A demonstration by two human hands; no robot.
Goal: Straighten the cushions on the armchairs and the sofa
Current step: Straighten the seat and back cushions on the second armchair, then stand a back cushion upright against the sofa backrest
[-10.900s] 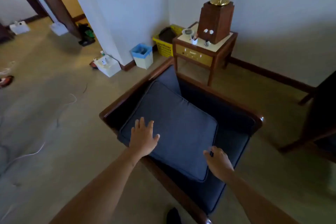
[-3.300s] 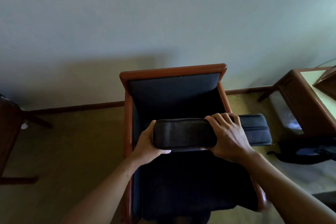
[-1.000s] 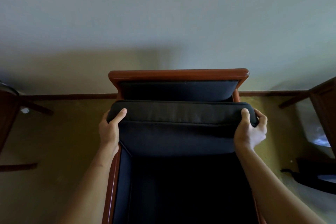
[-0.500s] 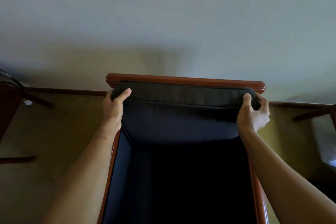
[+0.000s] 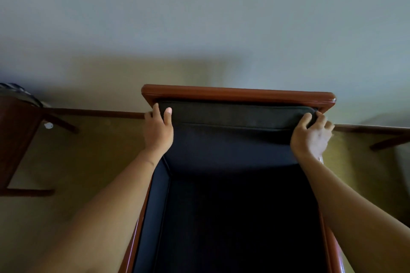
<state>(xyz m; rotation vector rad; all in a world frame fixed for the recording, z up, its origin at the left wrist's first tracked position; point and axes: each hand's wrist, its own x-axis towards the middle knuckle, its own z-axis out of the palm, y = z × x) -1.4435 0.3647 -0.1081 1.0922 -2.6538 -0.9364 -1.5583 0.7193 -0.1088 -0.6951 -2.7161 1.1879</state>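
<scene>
Pale wall (image 5: 199, 17), dark baseboard (image 5: 95, 112), olive carpet (image 5: 73, 162)

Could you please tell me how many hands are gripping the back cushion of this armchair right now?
2: the left hand grips the back cushion at its upper left corner, the right hand at its upper right corner, just under the wooden top rail.

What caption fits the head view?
Both hands, left hand and right hand, grip the back cushion under the armchair's top rail.
</scene>
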